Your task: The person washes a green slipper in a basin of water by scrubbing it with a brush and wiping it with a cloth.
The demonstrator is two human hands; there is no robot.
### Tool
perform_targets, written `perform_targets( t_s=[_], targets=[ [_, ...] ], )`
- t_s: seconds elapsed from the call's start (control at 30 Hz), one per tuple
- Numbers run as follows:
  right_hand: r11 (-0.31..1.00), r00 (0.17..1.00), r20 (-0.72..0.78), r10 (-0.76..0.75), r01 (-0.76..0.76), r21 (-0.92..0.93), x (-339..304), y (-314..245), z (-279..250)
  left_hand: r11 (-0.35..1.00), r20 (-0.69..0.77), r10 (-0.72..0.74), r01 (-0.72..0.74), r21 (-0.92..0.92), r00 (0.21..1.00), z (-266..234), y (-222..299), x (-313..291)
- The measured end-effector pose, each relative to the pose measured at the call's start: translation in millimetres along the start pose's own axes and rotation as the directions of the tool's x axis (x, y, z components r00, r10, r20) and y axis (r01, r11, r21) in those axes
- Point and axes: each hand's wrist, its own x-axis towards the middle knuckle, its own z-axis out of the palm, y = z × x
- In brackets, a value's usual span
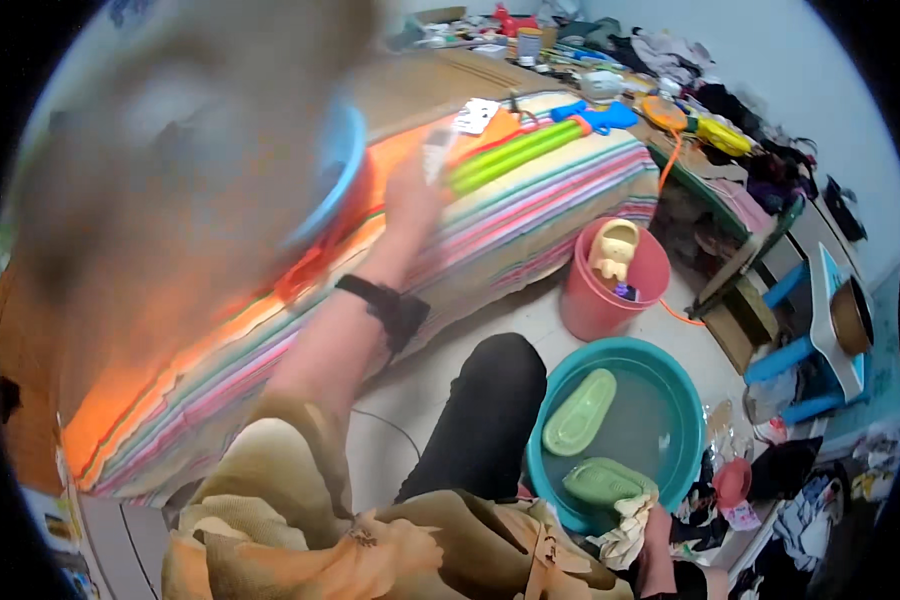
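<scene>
My left hand, blurred by motion, reaches over the striped bedspread, closed on a small whitish object whose kind I cannot make out. My right hand is closed on a bunched cream cloth at the near right rim of a teal basin. In the greyish water lie two slippers: one pale green slipper sole up, and a darker green slipper partly behind the cloth. Beyond the left hand lies a green tube-shaped toy with a blue handle.
A pink bucket with a cream slipper inside stands beyond the basin. Close up, a blurred brownish shape hides the upper left and part of a blue basin. A blue-and-white stool lies tipped at right, near clutter.
</scene>
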Motion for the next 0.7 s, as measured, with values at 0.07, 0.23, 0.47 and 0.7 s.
perform_targets(
  t_s=[0.07,0.23,0.47,0.7],
  targets=[
    [0.995,0.995,-0.013,-0.094,0.094,-0.02,-9,4,-2,0.978,0.004,-0.072,0.07,0.194,0.997,20,-20,29],
    [0.914,0.993,-0.04,0.116,-0.091,0.395,-36,-5,4,0.964,-0.002,-0.049,0.048,0.262,0.999,32,-22,45],
    [0.94,0.981,-0.095,0.169,-0.131,0.316,-56,-6,-5,0.906,0.371,0.313,-0.158,-0.392,0.874,19,91,-46],
    [0.954,0.986,-0.099,0.13,-0.097,0.284,-43,-44,-4,0.438,0.564,0.752,0.382,-0.814,0.339,22,207,-137]
  ],
)
